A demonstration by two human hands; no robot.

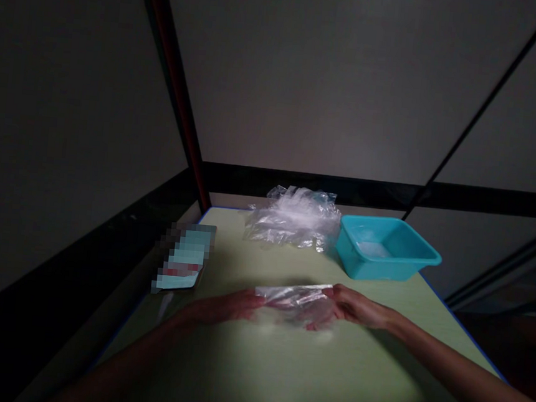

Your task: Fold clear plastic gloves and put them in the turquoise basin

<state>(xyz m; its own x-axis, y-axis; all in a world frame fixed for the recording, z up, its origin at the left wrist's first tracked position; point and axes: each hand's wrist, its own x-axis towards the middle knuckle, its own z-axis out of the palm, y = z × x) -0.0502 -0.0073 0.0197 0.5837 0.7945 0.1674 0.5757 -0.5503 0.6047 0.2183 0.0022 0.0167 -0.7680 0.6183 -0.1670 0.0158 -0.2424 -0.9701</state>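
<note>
Your left hand [237,306] and right hand [350,305] pinch opposite ends of a clear plastic bag [292,298] over the table's [253,368] near middle; a bag heap [292,219] and turquoise basin [384,267] sit beyond, the basin far right.

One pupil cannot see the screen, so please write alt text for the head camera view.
A person's left hand and right hand hold clear plastic between them over a pale green table. Farther back are a heap of crumpled plastic and, right of it, a turquoise tub; a pixelated object lies at the left.
</note>
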